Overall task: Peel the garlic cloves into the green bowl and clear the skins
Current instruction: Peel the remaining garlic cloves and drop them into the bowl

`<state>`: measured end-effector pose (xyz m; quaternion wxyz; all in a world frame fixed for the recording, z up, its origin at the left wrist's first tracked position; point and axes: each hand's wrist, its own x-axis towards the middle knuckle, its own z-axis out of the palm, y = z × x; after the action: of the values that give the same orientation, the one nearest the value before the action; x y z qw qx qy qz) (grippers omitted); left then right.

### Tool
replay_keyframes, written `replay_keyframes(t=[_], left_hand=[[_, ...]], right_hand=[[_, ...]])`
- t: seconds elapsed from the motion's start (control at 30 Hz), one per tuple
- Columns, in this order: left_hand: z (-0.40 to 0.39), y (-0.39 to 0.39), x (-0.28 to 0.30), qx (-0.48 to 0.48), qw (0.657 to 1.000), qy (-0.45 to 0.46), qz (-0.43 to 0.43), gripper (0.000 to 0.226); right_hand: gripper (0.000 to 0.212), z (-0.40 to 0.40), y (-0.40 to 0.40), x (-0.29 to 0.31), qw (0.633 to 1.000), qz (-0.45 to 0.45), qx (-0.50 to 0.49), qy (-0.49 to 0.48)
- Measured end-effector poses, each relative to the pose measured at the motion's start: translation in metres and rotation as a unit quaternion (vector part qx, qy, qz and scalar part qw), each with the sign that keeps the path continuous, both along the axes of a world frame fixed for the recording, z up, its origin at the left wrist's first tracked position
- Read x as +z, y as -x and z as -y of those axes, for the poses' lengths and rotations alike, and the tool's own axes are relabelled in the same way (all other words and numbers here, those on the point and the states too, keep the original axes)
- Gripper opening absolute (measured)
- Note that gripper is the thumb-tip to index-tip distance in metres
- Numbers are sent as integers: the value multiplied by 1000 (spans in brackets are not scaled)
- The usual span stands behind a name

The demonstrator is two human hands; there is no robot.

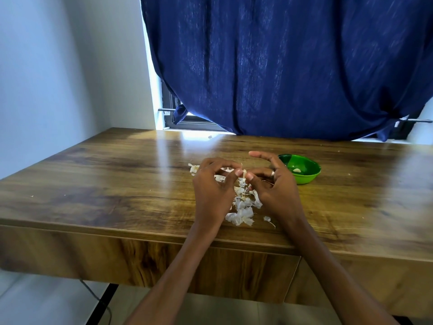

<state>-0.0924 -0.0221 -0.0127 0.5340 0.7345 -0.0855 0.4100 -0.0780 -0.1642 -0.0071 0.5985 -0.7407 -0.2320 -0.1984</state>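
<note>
Garlic clove (243, 175) is pinched between left hand (214, 184) and right hand (269, 184) over the skins (243, 208); it could slip and drop there, missing the green bowl (304, 173) just right

Two bare forearms reach up from the lower edge of the frame, with no sleeves, watch or bracelet showing on either. The left hand (212, 184) wears nothing. The right hand (273, 184) carries a single metallic ring (273, 173) on one finger. The fingernails are short and unpainted.
</note>
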Motion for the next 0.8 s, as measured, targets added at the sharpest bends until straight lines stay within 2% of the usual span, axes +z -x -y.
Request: replay_keyframes(t=[0.5,0.63,0.73,0.8], left_hand=[[1,3,2,5,999,-15,29,2],[0,1,0,20,999,-23,21,10],[1,2,1,2,1000,12,-3,11],[2,5,3,-58,994,71,-51,10]], right_hand=[[48,0,-1,-1,1000,3,8,-1],[52,-1,0,-1,1000,7,12,5],[58,-1,1,2,1000,26,14,-5],[60,-3,3,3,999,32,27,-10]])
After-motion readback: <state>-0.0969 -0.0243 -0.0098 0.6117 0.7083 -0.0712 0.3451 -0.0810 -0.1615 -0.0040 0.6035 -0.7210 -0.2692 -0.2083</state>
